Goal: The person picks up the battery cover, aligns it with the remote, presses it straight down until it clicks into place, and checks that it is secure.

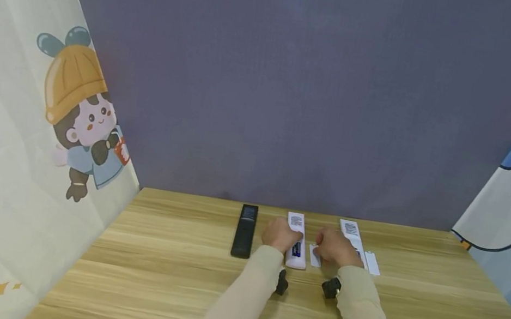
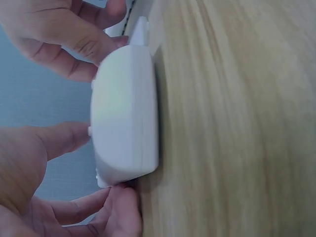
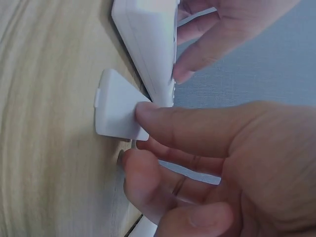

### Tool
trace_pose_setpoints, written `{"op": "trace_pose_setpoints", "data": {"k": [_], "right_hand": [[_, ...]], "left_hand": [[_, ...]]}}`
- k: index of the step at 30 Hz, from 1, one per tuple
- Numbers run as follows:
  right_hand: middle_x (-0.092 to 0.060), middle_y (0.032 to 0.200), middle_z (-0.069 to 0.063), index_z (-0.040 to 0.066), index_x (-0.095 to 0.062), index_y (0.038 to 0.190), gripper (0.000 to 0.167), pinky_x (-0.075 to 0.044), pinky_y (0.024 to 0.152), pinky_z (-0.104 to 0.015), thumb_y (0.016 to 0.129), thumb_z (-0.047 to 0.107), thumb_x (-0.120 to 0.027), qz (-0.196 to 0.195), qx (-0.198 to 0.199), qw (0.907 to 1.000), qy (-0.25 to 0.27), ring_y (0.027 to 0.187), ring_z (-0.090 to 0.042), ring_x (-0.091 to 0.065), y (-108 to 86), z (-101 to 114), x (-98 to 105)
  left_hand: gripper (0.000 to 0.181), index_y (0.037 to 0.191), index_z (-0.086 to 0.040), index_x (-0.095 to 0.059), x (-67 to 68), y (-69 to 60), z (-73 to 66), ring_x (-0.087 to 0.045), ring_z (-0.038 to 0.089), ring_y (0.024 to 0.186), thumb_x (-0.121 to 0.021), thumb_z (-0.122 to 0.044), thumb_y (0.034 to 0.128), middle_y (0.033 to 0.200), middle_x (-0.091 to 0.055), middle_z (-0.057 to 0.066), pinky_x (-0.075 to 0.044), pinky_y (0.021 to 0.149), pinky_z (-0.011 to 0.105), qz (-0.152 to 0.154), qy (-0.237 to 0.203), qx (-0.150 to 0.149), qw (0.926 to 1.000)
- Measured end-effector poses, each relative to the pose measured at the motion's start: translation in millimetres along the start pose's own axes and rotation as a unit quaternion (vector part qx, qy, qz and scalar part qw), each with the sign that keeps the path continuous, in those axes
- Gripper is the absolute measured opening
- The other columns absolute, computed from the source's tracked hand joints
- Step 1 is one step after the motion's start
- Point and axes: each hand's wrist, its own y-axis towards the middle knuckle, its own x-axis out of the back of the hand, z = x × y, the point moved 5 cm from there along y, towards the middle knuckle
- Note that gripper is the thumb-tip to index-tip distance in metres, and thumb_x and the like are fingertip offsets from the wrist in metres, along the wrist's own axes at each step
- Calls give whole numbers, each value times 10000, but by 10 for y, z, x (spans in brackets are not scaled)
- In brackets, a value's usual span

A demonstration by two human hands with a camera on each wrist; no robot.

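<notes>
A white remote control lies back side up on the table, its battery compartment uncovered and dark batteries showing inside. My left hand grips this remote, thumb on its upper face and fingers against the side, as the left wrist view shows. Just right of it, my right hand pinches a small white battery cover between thumb and fingers. In the right wrist view the cover is near the remote's side, close to the tabletop. Partly behind the right hand lies a second white remote.
Left of my left hand lies a black remote, buttons hard to make out. Another white battery cover rests beside the second white remote. A grey-blue backdrop rises along the far edge of the wooden table.
</notes>
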Motion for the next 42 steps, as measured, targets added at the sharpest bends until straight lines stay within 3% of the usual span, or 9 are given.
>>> {"op": "trace_pose_setpoints", "data": {"k": [7, 15, 26, 30, 35, 42], "right_hand": [[-612, 696, -32, 62, -647, 838, 66, -465, 644, -337, 852, 60, -712, -164, 187, 9995, -215, 654, -185, -579, 5, 0, -14], [-590, 631, -11, 75, -639, 805, 88, -458, 651, -341, 845, 55, -715, -212, 167, 9994, -215, 654, -183, -573, -1, 0, -17], [-577, 647, -7, 87, -617, 782, 120, -433, 633, -327, 828, 56, -723, -310, 118, 9994, -128, 665, -185, -564, -8, -15, 1], [-583, 640, -10, 83, -619, 781, 124, -431, 626, -324, 825, 57, -731, -359, 113, 9992, -101, 661, -185, -570, -8, -9, 23], [-612, 591, -12, 78, -633, 839, 91, -452, 645, -324, 827, 63, -722, -332, 14, 9994, 7, 626, -175, -604, 13, -31, 38], [-592, 542, 15, 93, -633, 830, 84, -437, 639, -322, 816, 66, -711, -298, -15, 9995, 106, 612, -170, -596, 0, -37, 57]], "left_hand": [[340, 760, -85, -673, -82, 55, 29, -607, 237, 648, -903, -326, 688, 734, -667, 76, -481, 554, 391, -50, 48, 225, 9997], [339, 775, -99, -662, -77, 19, 48, -603, 216, 654, -901, -322, 687, 721, -654, 49, -442, 539, 355, -7, -265, 540, 9982], [358, 820, -110, -661, -111, 2, 51, -602, 207, 666, -890, -361, 705, 738, -660, 37, -438, 547, 356, 64, -427, 510, 9978], [329, 805, -120, -659, -96, -3, 65, -590, 202, 653, -848, -386, 767, 712, -652, 25, -416, 545, 346, 170, -500, 371, 9979], [337, 765, -126, -666, -53, 8, 117, -557, 195, 639, -708, -430, 906, 694, -631, 12, -372, 554, 325, 522, -704, 384, 9954], [318, 798, -111, -714, -26, 15, 163, -563, 192, 648, -718, -407, 916, 725, -654, 23, -380, 559, 316, 620, -862, 612, 9925]]}}
